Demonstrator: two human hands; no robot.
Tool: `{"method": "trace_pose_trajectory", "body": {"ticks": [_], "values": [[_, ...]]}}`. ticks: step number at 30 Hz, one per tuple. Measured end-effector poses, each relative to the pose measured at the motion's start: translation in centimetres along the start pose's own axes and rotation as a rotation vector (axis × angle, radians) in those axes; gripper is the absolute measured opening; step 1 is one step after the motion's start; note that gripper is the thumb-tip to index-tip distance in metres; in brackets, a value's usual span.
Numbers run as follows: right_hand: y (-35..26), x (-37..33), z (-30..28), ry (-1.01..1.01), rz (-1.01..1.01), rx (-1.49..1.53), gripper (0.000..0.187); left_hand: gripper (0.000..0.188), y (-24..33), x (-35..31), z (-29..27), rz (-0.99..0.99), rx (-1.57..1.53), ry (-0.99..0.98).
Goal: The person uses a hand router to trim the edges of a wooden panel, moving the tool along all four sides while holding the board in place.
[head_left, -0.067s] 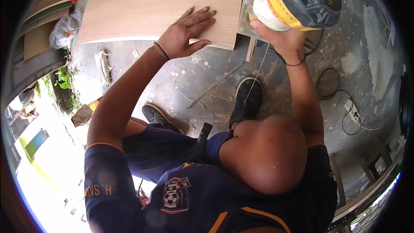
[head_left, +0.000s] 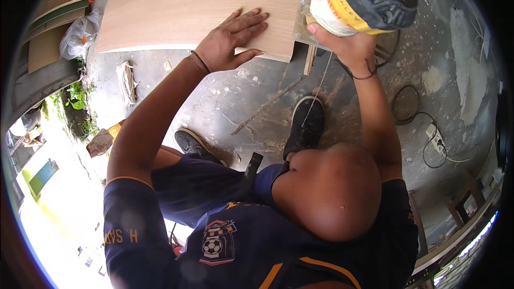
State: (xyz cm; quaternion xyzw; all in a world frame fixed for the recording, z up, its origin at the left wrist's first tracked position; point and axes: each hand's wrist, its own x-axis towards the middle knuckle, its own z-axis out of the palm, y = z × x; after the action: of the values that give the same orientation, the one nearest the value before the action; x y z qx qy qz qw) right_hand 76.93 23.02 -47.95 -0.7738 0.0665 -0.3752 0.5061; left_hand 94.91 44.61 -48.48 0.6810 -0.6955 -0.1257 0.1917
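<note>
My left hand (head_left: 235, 40) lies on a pale wood-grained board (head_left: 176, 10), fingers stretched out and thumb apart, close to the board's near right corner. My right hand (head_left: 348, 48) is wrapped round a yellow and black trim router (head_left: 369, 0) with a white band round its body. The router's clear base (head_left: 304, 29) is at the right edge of the board. Its cutting bit is hidden, so I cannot tell whether it touches the wood.
A black cord (head_left: 409, 120) loops across the stained floor to a white power strip (head_left: 436, 138) on the right. More boards (head_left: 51, 27) and a clear plastic bag (head_left: 80, 35) are at the left. My shoes (head_left: 308, 123) stand below the board.
My right hand and the router have shifted slightly to the left along the board's right end. My left hand stays in the same place on the board.
</note>
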Motion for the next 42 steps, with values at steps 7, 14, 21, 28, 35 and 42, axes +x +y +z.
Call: {"method": "trace_pose_trajectory", "body": {"ticks": [7, 14, 21, 28, 35, 42], "values": [[0.5, 0.8, 2.5, -0.086, 0.037, -0.076, 0.039, 0.069, -0.6, -0.5, 0.1, -0.021, -0.054, 0.094], [0.3, 1.2, 3.6, -0.113, 0.045, -0.102, 0.037, 0.068, -1.0, -0.6, 0.6, -0.02, -0.049, 0.112], [-0.4, 0.5, 3.7, -0.111, 0.046, -0.148, 0.038, 0.068, -0.9, -0.6, 0.8, -0.055, -0.034, 0.108], [-1.6, -0.9, 3.6, -0.154, 0.033, -0.156, 0.044, 0.066, -0.8, -0.5, 0.8, -0.062, 0.049, 0.086], [-2.9, -1.7, 3.7, -0.168, 0.059, -0.141, 0.047, 0.068, -0.6, -0.4, 1.0, -0.089, -0.004, 0.088], [-3.9, -2.4, 3.9, -0.175, 0.014, -0.096, 0.054, 0.066, -0.5, -0.5, 0.8, -0.094, 0.012, 0.074]]}}
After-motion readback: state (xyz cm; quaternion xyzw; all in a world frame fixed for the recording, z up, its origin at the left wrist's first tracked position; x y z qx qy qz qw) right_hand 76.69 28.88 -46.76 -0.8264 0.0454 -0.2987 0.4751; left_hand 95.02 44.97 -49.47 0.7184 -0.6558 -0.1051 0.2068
